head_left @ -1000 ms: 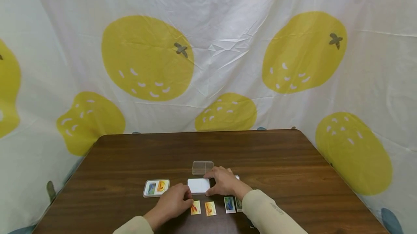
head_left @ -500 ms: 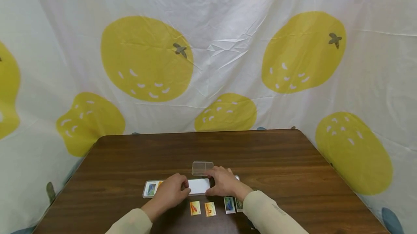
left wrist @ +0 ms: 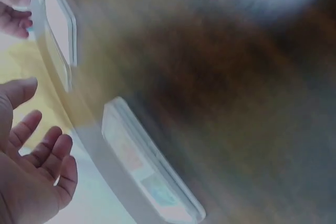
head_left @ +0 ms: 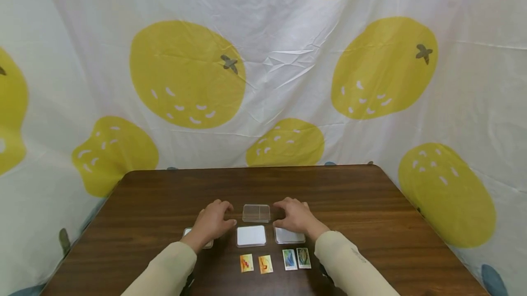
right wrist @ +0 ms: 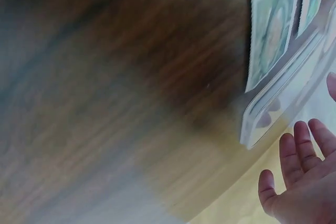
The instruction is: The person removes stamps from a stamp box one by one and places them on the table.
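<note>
A clear case with a white insert (head_left: 251, 236) lies mid-table, with no hand on it. The left hand (head_left: 212, 223) hovers above the left case, fingers loosely bent and holding nothing; in the left wrist view that case (left wrist: 149, 166) shows two stamps inside. Over the back of the right case (head_left: 289, 236) is the right hand (head_left: 297, 216), its fingers spread and empty. Behind the middle case lies a clear lid (head_left: 256, 213). Nearer the front are two orange stamps (head_left: 246, 263) and two blue-green stamps (head_left: 290, 260).
The brown wooden table (head_left: 164, 195) has its far edge against a white curtain (head_left: 284, 90) printed with yellow fruit.
Both hands have moved away from the middle case, the left one up and back, the right one slightly right and back. The right case has come into view more fully.
</note>
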### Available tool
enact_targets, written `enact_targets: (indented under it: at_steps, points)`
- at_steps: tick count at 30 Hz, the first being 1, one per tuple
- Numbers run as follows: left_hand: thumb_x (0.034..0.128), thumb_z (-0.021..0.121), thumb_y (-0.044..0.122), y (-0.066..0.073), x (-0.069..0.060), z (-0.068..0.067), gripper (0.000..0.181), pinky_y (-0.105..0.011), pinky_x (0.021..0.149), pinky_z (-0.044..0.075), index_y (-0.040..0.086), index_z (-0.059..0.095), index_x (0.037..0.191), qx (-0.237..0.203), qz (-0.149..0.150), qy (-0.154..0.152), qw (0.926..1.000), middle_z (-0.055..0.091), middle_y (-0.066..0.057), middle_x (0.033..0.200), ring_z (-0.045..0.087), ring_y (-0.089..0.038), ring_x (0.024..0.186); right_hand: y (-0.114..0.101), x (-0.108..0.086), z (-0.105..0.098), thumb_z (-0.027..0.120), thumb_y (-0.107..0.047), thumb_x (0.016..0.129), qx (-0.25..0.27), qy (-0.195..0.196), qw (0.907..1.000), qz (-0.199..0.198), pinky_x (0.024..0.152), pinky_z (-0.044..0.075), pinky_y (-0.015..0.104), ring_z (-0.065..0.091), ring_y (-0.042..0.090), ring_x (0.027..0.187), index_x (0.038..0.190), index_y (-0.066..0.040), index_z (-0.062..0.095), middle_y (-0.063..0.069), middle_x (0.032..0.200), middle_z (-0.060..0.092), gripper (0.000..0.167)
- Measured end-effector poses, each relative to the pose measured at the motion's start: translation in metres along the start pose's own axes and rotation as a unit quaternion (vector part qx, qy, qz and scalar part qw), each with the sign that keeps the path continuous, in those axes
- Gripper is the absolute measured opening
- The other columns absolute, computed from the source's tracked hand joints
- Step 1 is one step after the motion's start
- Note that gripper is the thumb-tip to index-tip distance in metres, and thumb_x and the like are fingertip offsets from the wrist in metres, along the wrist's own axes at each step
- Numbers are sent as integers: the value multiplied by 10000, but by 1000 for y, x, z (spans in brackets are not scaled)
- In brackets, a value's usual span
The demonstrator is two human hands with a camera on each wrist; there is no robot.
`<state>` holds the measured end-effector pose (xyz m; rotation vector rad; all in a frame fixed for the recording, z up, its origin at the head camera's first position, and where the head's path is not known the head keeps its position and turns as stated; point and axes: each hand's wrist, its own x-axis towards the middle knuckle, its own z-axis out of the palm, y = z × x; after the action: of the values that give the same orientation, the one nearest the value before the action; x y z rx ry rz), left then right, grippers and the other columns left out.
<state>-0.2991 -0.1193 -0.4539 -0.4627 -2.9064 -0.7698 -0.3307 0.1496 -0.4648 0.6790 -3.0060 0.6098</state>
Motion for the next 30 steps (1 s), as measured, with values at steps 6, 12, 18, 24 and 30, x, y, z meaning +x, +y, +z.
enact_targets:
  at_steps: [6,12,18,24,30]
  points:
    - [831,792,223,-6,18,1,390,-519,841,465,35,649,1142,-88,81,-243,9996,611,-128,1034,595,-295,948,6,8,-2,810,-308,798,20,-56,9999,122,939,357,564,539,334,1183,1285,-78,640,102,1224,610,565]
    - [826,806,216,-6,34,4,477,-500,896,466,22,623,1221,-317,-39,-577,9978,603,-144,1090,584,-300,1005,4,19,-1,821,-328,780,7,-191,9998,70,946,356,578,528,341,1200,1297,-71,631,113,1238,599,608]
    - [804,826,216,-8,47,12,515,-490,917,462,34,616,1238,-350,-190,-734,9965,590,-120,1091,577,-301,1029,2,29,4,833,-343,756,-124,-281,9995,99,932,366,569,530,340,1191,1294,-79,637,114,1227,599,630]
    - [797,827,217,-8,54,22,560,-516,955,434,40,598,1276,-451,-291,-964,9939,583,-146,1150,549,-327,1078,2,35,9,845,-367,744,-82,-421,9988,246,935,357,556,526,318,1175,1283,-87,645,93,1209,604,639]
    - [782,834,230,-8,58,28,597,-525,960,429,42,595,1295,-270,-330,-1081,9932,569,-151,1164,516,-342,1116,1,38,9,846,-369,745,-143,-591,9978,267,922,355,555,516,313,1156,1276,-95,653,78,1185,593,628]
